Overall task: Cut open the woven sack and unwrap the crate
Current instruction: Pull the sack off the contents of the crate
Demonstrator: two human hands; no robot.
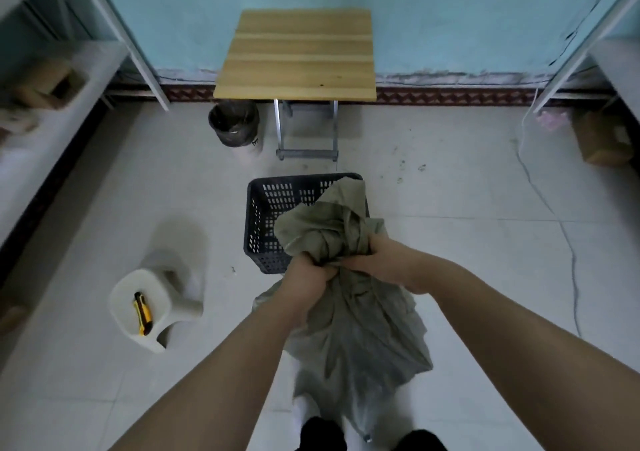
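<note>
- Nearest to us, the grey-green woven sack (349, 312) hangs bunched from our fists, its loose tail draping toward our feet.
- Our left hand (304, 279) and right hand (384, 263) are both clenched tight on the gathered sack, side by side.
- Out left, a yellow utility knife (143, 313) lies on a white plastic stool (152, 307).
- Just past our hands sits the dark slotted crate (266, 222) on the tiled floor, mostly uncovered, sack fabric spilling over its right side.
- Farther off, a black-lined bin (234, 123) sits beside a wooden folding table (298, 55) at the blue wall.
</note>
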